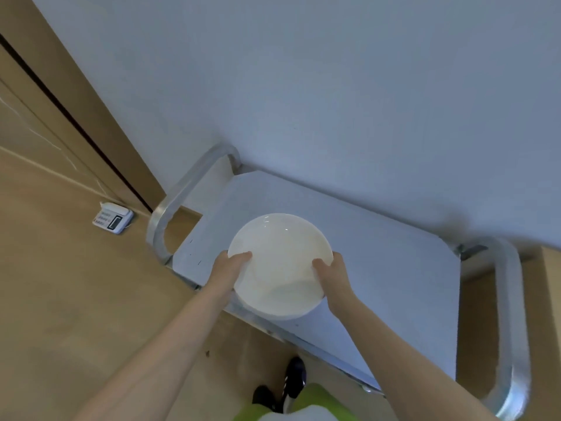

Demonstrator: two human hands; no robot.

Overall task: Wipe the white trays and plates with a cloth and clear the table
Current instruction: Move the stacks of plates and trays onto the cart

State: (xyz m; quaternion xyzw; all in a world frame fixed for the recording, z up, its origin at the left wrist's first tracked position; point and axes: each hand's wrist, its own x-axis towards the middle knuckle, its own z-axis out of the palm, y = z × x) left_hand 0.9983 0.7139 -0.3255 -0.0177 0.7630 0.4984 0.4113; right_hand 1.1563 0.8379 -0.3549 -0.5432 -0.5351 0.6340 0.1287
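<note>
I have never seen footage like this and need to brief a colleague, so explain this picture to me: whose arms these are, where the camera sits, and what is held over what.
There is no machine here. The single picture comes from a wide-angle camera worn on a person's head, looking forward and down, so the two bare arms reaching in from the bottom are the wearer's own. The left hand and the right hand grip opposite edges of a round white glossy plate, thumbs on its upper face. It may be a small stack; a second rim seems to show beneath. The plate is over a pale grey flat cart shelf with bent silver metal tube handles at both ends, standing against a pale wall. Whether the plate touches the shelf cannot be told. On the tan floor lies a small white telephone-like device. Dark shoes show below.
</note>
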